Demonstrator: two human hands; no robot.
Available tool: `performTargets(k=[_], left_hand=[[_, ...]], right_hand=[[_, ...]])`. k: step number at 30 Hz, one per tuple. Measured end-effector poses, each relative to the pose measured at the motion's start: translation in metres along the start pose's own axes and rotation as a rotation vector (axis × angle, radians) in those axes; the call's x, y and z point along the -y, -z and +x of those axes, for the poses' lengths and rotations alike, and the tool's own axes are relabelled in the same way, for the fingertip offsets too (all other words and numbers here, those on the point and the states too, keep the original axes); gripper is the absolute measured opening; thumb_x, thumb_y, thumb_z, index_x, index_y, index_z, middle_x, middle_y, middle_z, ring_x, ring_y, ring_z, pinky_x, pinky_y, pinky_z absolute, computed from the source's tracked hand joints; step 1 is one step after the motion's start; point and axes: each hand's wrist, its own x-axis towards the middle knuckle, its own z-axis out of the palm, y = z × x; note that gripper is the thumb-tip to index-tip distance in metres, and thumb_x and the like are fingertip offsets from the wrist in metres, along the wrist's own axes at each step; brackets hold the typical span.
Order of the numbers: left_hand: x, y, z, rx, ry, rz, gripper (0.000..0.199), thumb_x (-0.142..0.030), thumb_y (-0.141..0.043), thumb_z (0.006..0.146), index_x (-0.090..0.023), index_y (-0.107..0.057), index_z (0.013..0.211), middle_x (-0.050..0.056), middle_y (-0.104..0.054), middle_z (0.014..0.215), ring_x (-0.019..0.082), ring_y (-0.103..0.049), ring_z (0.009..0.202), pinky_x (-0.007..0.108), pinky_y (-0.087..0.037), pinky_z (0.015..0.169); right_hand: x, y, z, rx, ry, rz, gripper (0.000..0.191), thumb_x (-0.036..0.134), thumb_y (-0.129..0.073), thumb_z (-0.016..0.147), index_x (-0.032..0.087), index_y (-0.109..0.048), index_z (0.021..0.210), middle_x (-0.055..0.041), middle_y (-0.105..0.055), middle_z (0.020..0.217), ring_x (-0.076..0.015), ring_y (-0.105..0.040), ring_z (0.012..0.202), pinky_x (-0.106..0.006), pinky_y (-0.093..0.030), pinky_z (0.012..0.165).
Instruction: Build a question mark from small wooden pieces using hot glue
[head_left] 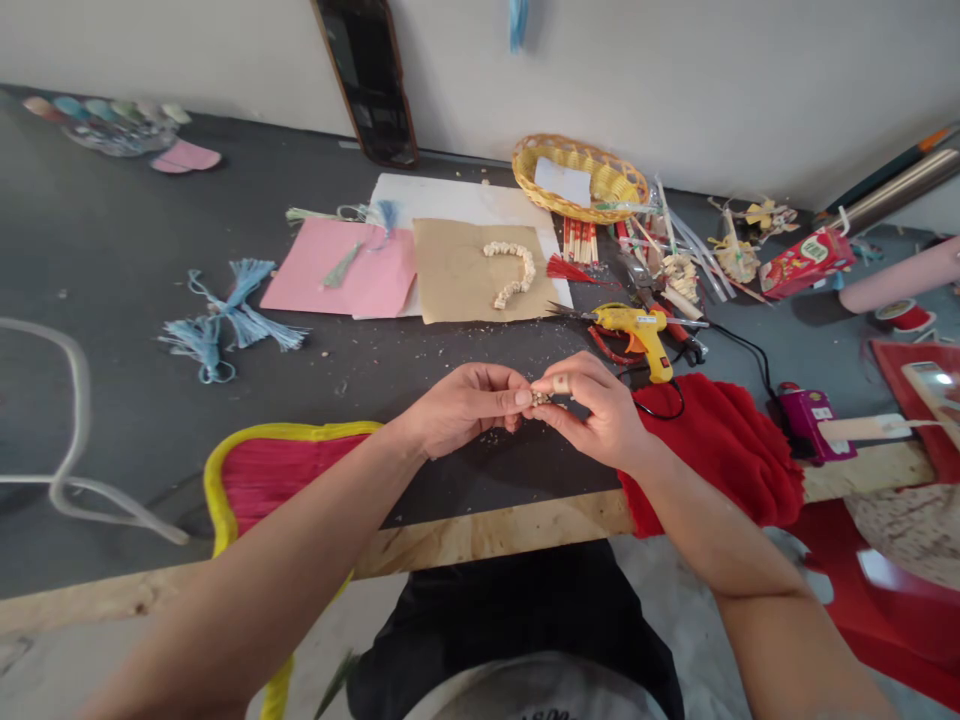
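Small beige piece (541,398), just right of the frame's centre, sits between our fingertips. Our left-hand grip (474,405) pinches its left end, thumb against finger; our right-hand grip (600,412) is nearly closed around the other, a patch-like wrap on one finger. The fingers hide much of it, so we cannot tell its full shape. We judge it light, dry and rather brittle, better held by its edges with a gentle pinch than squeezed. Below and around it, pale crumbs dot the dark tabletop (135,240). Above, at upper centre, a curved cream strip (529,270) lies on brown paper (450,270). Right of centre we see a yellow glue gun (637,330), with rumpled red cloth (720,435) below it.
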Motion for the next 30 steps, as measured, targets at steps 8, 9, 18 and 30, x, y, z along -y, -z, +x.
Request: performTargets(k=[8, 9, 18, 30], left_hand=[[-0.0016, -0.0015, -0.0007, -0.004, 0.002, -0.012, 0.029, -0.034, -0.088, 0.064, -0.011, -0.073, 0.072, 0.003, -0.068, 0.068, 0.007, -0.056, 0.057, 0.018, -0.045, 0.057], [-0.0015, -0.0013, -0.0006, -0.005, 0.0, -0.017, 0.029, -0.034, -0.088, 0.064, -0.011, -0.073, 0.073, 0.004, -0.069, 0.07, 0.007, -0.056, 0.057, 0.019, -0.045, 0.057], [0.0003, -0.0005, -0.0004, -0.038, -0.023, 0.006, 0.026, -0.031, -0.089, 0.064, -0.012, -0.072, 0.072, 0.001, -0.065, 0.062, 0.007, -0.055, 0.055, 0.018, -0.043, 0.054], [0.0011, -0.0011, 0.0004, -0.055, -0.042, 0.068, 0.028, -0.034, -0.088, 0.064, -0.012, -0.074, 0.073, 0.001, -0.066, 0.063, 0.006, -0.055, 0.055, 0.018, -0.041, 0.054]], right_hand=[[-0.0005, 0.001, 0.0004, -0.022, 0.032, 0.01, 0.014, 0.021, -0.064, 0.09, 0.022, -0.065, 0.104, -0.0066, -0.067, 0.094, -0.0181, -0.064, 0.088, -0.035, -0.057, 0.079], [-0.0005, 0.0011, 0.0006, -0.03, 0.034, 0.009, 0.014, 0.021, -0.064, 0.09, 0.022, -0.065, 0.104, -0.0064, -0.067, 0.095, -0.0181, -0.064, 0.088, -0.035, -0.057, 0.079], [0.0001, 0.0004, 0.0006, -0.018, 0.021, -0.017, 0.015, 0.024, -0.067, 0.088, 0.023, -0.066, 0.103, -0.0061, -0.067, 0.094, -0.0184, -0.065, 0.087, -0.036, -0.057, 0.077], [-0.0019, -0.0017, 0.0008, -0.036, 0.092, -0.012, 0.012, 0.018, -0.067, 0.088, 0.019, -0.066, 0.1, -0.0066, -0.069, 0.091, -0.0171, -0.062, 0.084, -0.034, -0.057, 0.076]])
